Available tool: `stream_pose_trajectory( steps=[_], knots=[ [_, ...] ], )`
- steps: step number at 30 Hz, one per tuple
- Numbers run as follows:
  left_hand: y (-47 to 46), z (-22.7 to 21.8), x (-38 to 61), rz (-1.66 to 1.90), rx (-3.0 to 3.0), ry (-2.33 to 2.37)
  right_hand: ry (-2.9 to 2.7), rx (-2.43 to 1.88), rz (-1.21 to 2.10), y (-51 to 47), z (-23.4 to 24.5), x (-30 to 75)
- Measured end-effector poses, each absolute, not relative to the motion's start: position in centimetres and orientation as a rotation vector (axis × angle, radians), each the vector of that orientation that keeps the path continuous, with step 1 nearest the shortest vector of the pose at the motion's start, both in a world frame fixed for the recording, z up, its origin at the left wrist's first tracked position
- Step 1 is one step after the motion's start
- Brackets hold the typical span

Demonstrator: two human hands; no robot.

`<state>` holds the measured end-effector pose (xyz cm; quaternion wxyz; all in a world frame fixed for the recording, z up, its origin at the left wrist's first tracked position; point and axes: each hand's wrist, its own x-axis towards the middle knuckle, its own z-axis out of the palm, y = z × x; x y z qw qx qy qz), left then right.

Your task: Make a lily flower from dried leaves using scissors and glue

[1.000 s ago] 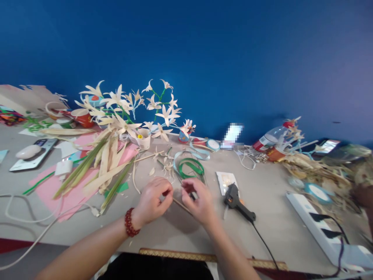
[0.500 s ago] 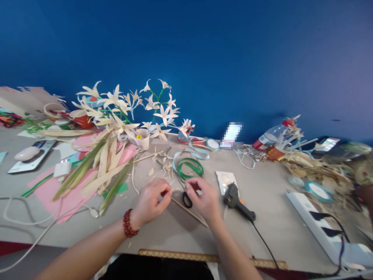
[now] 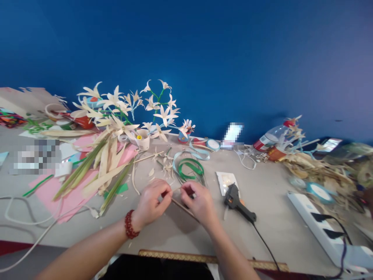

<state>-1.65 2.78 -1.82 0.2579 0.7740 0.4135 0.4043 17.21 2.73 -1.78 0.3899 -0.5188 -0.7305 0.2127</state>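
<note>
My left hand [image 3: 154, 201] is closed in a pinch, with a red bead bracelet at its wrist. From its fingertips a thin brown stick [image 3: 184, 209] slants down to the right and passes beneath my right hand [image 3: 198, 203]. A short pale strip [image 3: 176, 190] spans the small gap between the two hands. The right thumb and finger are pinched at the strip's right end. Just beyond the hands lies a coil of green ribbon [image 3: 190, 168], beside small pale flowers [image 3: 167, 166] on the table.
A black glue gun [image 3: 240, 204] lies to the right, partly over a white packet [image 3: 225, 181]. Farther right is a white power strip [image 3: 313, 227]. Dried husks [image 3: 101, 169] and pink paper [image 3: 43, 194] spread over the left. White-petalled flowers [image 3: 116, 97] stand behind.
My right hand has moved left toward the left hand and now covers the black loop that showed beside it. The left hand has hardly moved.
</note>
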Motion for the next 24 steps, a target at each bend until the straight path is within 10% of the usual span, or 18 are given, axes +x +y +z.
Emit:
stream_pose_trajectory(
  steps=[24],
  knots=[
    [2.9, -2.3, -1.9, 1.124, 2.038, 1.14, -1.753, -1.289, 0.694, 2.8, -1.6, 17.1]
  ],
)
